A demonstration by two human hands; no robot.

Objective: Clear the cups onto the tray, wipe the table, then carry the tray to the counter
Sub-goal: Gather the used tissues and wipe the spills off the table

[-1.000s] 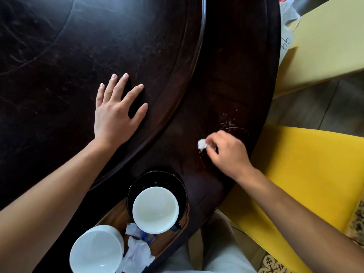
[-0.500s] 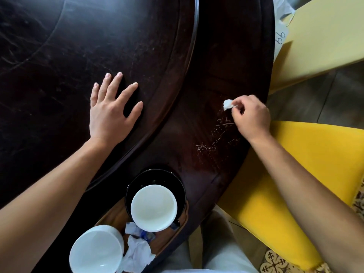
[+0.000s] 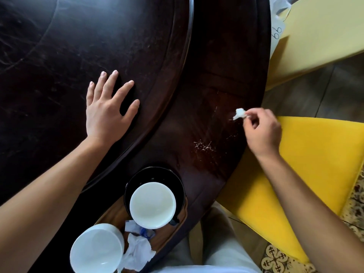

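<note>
Cups: two white, round, smooth-glazed cups [image 3: 152, 204] [image 3: 97, 251] are seen on the tray at the near table edge; the nearer one is cut off by the lower frame edge, and no handle can be made out on either.
Tray: a brown wooden tray [image 3: 116, 212] with a rounded rim is largely covered by its load, so its full outline cannot be judged.
Saucer: a glossy black round saucer [image 3: 155, 174] is partly hidden under the farther cup.
Napkins: crumpled white paper napkins [image 3: 137, 251], one piece with a blue mark, are lodged between the cups on the tray.
Table: a dark, polished, scratched wooden table [image 3: 226, 66] is curved at its edge; a raised round centre section is bounded by a rim.
Crumbs: pale, fine specks [image 3: 203, 145] are scattered on the outer ring of the table.
Left hand: the left hand [image 3: 107, 113] is laid flat on the raised section, fingers spread wide, nothing held.
Right hand: the right hand [image 3: 262, 133] is closed narrowly, a small white wad of tissue [image 3: 239, 113] pinched at its fingertips near the table edge; whether the wad touches the wood cannot be told.
Chair: a bright yellow matte seat [image 3: 307, 174] is partly hidden by the right forearm.
</note>
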